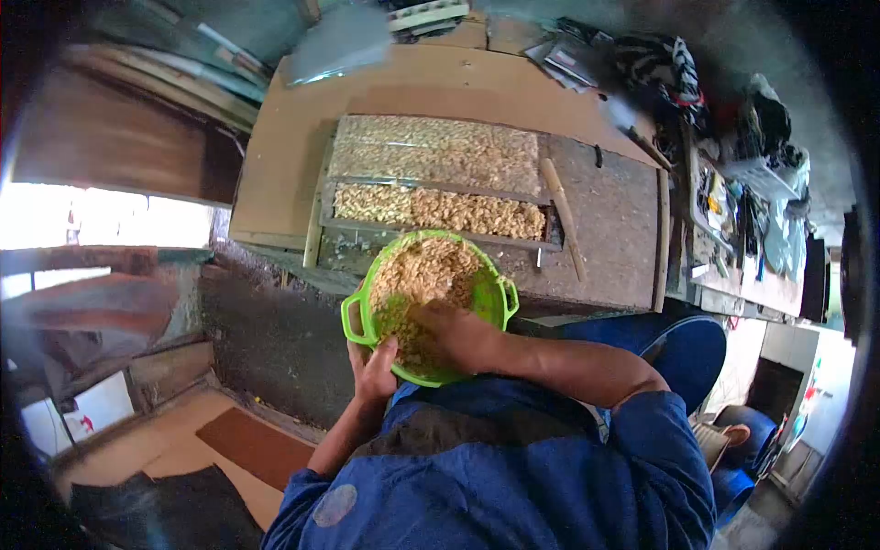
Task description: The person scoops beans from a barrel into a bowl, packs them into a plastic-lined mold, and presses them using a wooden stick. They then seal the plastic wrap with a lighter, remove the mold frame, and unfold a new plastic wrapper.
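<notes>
A lime-green two-handled basin (510, 299) rests against my lap, below the table's front edge. Pale tan flakes (423, 270) fill much of it; I cannot tell what they are. My left hand (374, 367) grips the basin's rim by the left handle, thumb over the edge. Inside the basin my right hand (451, 337) reaches into the flakes, and its fingers are blurred and hidden. Just beyond the basin, a wooden frame (440, 236) on the table holds more flakes in its near strip. Clear plastic (435, 151) covers the flakes in its far part.
A wooden stick (563, 220) lies right of the frame on the worktable (616, 229). Plastic sheeting (339, 46) sits at the back left. On the right, a side bench (770, 275) carries bags and small clutter. A brown mat (255, 449) lies at lower left.
</notes>
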Demonstrator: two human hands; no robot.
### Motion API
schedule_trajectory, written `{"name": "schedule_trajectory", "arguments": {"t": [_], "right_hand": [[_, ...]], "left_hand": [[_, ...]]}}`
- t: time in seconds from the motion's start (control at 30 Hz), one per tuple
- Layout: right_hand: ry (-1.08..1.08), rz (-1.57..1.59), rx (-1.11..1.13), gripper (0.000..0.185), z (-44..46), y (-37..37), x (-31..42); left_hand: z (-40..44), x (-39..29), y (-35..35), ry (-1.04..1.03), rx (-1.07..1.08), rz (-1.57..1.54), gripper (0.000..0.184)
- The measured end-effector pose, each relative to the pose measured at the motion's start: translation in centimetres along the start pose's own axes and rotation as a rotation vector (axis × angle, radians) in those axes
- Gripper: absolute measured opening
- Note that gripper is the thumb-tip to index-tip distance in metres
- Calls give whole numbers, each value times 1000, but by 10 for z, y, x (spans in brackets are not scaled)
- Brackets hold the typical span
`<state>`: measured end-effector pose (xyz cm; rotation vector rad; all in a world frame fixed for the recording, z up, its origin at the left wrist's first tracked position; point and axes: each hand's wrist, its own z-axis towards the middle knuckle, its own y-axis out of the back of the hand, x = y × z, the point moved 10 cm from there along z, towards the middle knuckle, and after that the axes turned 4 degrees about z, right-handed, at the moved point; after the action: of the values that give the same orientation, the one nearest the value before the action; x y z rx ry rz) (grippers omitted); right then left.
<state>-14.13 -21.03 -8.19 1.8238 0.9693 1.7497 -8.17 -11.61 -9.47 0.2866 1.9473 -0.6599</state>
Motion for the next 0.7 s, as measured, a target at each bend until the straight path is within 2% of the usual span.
{"name": "schedule_trajectory", "arguments": {"t": [0.03,0.07,0.13,0.17,0.23,0.27,0.3,0.37,0.4,0.43,0.5,0.53,0.6,0.63,0.67,0.7], "right_hand": [[-234,389,26,39,-1,-2,-10],[-242,392,12,39,3,1,-7],[-284,581,248,34,8,-21,0],[-288,584,238,34,11,-29,-6],[-228,785,93,39,22,-15,-4],[-221,609,345,42,15,-27,-8],[-225,609,346,42,14,-27,-11],[-633,1406,71,41,4,-31,-43],[-602,1365,-4,40,-2,3,-44],[-326,1019,-271,37,-5,46,-53],[-315,1035,-431,30,-18,71,-81],[-599,1398,-337,28,-21,55,-104],[-612,1046,-532,31,-32,101,-132],[-553,791,-576,28,-36,119,-148],[-487,538,-613,26,-41,130,-160],[-486,533,-603,26,-46,129,-171]], "left_hand": [[0,2,0,-24,25,-7,83],[-1,7,9,-18,-36,-2,84],[-2,10,18,4,-131,19,87],[-1,10,19,6,-122,24,87],[1,2,14,-39,-38,116,84],[-1,14,23,4,-132,28,81],[0,14,22,6,-131,25,81],[0,9,18,-5,-90,-56,80],[1,2,11,-2,-27,-32,80],[2,3,10,-1,-37,-39,80],[0,3,8,-31,-36,-124,80],[-1,3,10,-67,-58,-104,80],[-5,5,11,-32,-99,-147,81],[-4,7,12,2,-120,-180,83],[-1,2,8,-96,-12,-59,84],[0,1,10,-96,-20,-67,84]]}}
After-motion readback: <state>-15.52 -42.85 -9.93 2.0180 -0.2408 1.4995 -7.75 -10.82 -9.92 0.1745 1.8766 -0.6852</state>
